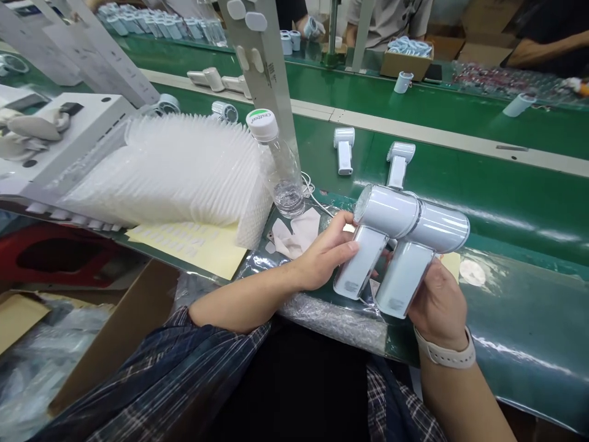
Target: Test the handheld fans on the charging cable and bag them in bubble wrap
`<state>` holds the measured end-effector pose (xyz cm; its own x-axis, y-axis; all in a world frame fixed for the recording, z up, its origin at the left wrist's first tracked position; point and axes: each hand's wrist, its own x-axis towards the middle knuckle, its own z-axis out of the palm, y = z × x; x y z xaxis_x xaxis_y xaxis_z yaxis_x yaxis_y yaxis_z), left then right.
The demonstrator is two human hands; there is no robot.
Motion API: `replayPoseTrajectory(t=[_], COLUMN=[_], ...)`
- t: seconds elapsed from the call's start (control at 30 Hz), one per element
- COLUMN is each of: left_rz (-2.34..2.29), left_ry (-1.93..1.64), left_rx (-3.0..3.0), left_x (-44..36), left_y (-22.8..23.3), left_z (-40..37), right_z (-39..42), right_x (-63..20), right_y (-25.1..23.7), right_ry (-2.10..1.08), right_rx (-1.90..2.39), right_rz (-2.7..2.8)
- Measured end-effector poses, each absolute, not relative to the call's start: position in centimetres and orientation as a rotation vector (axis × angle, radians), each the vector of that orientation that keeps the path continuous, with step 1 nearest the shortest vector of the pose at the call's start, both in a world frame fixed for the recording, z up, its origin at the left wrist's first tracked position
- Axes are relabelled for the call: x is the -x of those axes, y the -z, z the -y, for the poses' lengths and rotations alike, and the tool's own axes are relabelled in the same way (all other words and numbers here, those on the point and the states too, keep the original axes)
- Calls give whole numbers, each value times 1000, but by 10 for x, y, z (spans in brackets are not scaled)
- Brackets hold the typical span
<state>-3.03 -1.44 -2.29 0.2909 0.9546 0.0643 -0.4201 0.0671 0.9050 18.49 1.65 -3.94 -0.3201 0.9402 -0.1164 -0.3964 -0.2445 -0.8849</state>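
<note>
Holding two light-blue handheld units, left unit (361, 264) and right unit (400, 282), side by side over the near part of the green surface (478, 178). Left grip (327, 253) grasps the left unit near the top of its handle, thumb at the edge; right grip (439, 301) grasps the right unit's handle from its outer side. Barrels look to be touching, handles apart. Step in hand reads as a paired handling or look-over; that's my judgement. Next move calls for a separate, steady hold on each so the glossy shells don't rub. Further out: one similar unit (344, 150) and another (400, 162) beyond, bottle (288, 175) and stacked white sleeves (193, 166) off left. Across the line, a co-worker's hand (304, 26) with a blue part (311, 27).
</note>
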Motion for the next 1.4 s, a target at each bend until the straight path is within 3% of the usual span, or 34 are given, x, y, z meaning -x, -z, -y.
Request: replayPoseTrajectory(t=[0.4,1.4], left_rz=[-745,-748], left_ry=[-1069,-1115], left_rx=[-799,-903], left_x=[27,29], left_y=[20,27], left_z=[2,0], right_z=[-28,-26], right_x=[-179,-179], right_y=[35,37], right_ry=[-1854,-1541], right_rx=[784,959], right_rz=[971,853])
